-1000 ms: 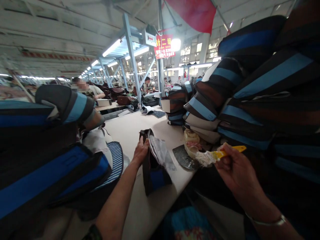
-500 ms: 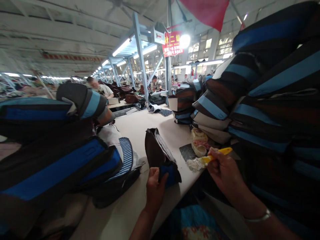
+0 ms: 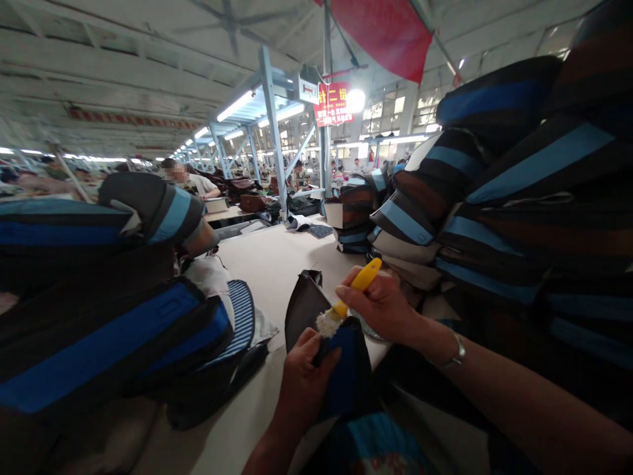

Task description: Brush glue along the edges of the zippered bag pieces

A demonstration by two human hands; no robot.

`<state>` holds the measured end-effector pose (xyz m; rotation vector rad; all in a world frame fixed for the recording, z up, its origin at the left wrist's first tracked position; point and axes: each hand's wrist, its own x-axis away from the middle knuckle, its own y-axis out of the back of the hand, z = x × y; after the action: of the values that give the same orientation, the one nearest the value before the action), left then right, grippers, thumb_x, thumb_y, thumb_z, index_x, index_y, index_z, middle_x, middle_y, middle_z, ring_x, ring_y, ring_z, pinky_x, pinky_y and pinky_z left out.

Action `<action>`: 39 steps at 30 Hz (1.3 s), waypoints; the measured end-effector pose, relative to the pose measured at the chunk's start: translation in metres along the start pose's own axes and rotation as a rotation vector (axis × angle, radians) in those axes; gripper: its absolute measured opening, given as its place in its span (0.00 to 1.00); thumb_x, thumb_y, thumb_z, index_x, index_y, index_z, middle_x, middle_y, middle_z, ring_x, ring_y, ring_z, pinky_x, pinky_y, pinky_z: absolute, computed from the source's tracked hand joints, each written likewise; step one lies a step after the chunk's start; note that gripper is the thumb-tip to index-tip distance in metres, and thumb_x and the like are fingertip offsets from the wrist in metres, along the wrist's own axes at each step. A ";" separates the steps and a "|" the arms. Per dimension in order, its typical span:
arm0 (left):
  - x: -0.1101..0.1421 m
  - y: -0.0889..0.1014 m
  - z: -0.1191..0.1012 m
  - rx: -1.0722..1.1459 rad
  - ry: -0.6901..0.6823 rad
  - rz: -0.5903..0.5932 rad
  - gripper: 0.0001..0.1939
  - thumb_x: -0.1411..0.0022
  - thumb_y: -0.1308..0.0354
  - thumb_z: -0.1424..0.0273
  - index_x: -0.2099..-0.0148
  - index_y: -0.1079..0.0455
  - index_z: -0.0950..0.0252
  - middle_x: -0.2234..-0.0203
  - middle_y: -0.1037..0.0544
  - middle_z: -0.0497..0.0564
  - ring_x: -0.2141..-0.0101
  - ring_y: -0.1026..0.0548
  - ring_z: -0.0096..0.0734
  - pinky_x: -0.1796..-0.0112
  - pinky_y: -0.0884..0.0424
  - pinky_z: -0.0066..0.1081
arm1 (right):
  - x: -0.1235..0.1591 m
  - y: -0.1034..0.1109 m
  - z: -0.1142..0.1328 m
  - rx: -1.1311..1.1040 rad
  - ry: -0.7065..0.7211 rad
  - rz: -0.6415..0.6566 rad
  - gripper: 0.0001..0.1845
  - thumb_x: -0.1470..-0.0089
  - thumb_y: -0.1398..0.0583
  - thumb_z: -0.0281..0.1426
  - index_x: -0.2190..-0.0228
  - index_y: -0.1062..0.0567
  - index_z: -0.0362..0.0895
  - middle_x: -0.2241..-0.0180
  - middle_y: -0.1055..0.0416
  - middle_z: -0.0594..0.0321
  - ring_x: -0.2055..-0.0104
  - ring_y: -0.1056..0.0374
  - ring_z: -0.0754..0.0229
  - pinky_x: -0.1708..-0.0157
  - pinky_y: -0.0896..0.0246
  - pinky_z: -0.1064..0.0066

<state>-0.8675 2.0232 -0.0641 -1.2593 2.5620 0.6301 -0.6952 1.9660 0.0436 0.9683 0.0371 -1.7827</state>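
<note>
Beside the bench (image 3: 247,257), the left hand (image 3: 304,379) keeps a firm, pinched grip on the fabric piece (image 3: 349,369); the right hand (image 3: 386,307), closed round the brush (image 3: 366,275), should dab lightly.

The right hand (image 3: 378,305) presses a yellow-handled brush (image 3: 364,277) against dark fabric (image 3: 302,307).

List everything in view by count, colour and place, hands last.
Brush: one, yellow handle, right hand
Fabric piece: one, dark and blue, left hand
Table: one, pale, centre
Stacked pieces: several, dark with blue bands, both sides
Striped piece: one, blue-white, left
Flag: one, red, overhead
Sign: one, red, back
People: several, distant, uncountable
Bracelet: one, silvery, right wrist
Hands: two, bare, left and right
</note>
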 end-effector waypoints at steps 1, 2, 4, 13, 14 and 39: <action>0.001 0.001 -0.001 0.009 0.011 0.014 0.12 0.36 0.42 0.63 0.69 0.31 0.65 0.70 0.34 0.46 0.67 0.32 0.28 0.64 0.35 0.27 | -0.002 0.002 -0.002 0.087 0.019 0.033 0.12 0.38 0.43 0.34 0.73 0.30 0.43 0.76 0.36 0.67 0.75 0.40 0.65 0.74 0.46 0.72; 0.001 0.001 -0.001 0.016 0.021 0.026 0.12 0.36 0.43 0.63 0.69 0.31 0.65 0.70 0.35 0.46 0.68 0.33 0.28 0.65 0.35 0.27 | -0.003 0.005 -0.003 0.187 0.046 0.047 0.13 0.38 0.43 0.34 0.74 0.30 0.43 0.76 0.35 0.67 0.75 0.40 0.65 0.73 0.46 0.71; 0.001 0.003 0.000 0.025 0.032 0.035 0.12 0.35 0.43 0.62 0.67 0.30 0.65 0.70 0.35 0.46 0.67 0.33 0.28 0.65 0.36 0.27 | -0.002 0.014 -0.001 0.334 0.100 0.017 0.13 0.39 0.43 0.33 0.75 0.31 0.44 0.77 0.35 0.66 0.76 0.40 0.64 0.72 0.46 0.69; -0.002 0.003 0.004 0.031 0.040 0.046 0.12 0.35 0.43 0.62 0.68 0.31 0.64 0.71 0.36 0.45 0.68 0.34 0.27 0.65 0.37 0.27 | 0.013 0.026 -0.008 0.408 0.189 0.034 0.10 0.39 0.43 0.33 0.72 0.31 0.45 0.74 0.31 0.62 0.69 0.32 0.58 0.64 0.38 0.66; -0.002 0.002 0.004 0.030 0.045 0.045 0.12 0.35 0.43 0.62 0.68 0.31 0.64 0.71 0.36 0.45 0.68 0.34 0.27 0.65 0.37 0.27 | 0.014 0.028 -0.009 0.394 0.178 -0.014 0.10 0.38 0.43 0.33 0.73 0.31 0.45 0.73 0.30 0.62 0.69 0.32 0.59 0.64 0.37 0.67; -0.002 -0.023 -0.012 -1.021 -0.882 -0.100 0.09 0.36 0.48 0.80 0.54 0.31 0.73 0.72 0.29 0.51 0.73 0.30 0.33 0.72 0.30 0.34 | 0.016 0.046 0.023 0.337 0.110 -0.053 0.11 0.37 0.43 0.35 0.72 0.30 0.45 0.74 0.30 0.65 0.72 0.33 0.63 0.71 0.40 0.72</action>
<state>-0.8488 2.0063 -0.0589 -0.9211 1.4007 2.0399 -0.6736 1.9230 0.0675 1.3159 -0.1756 -1.8166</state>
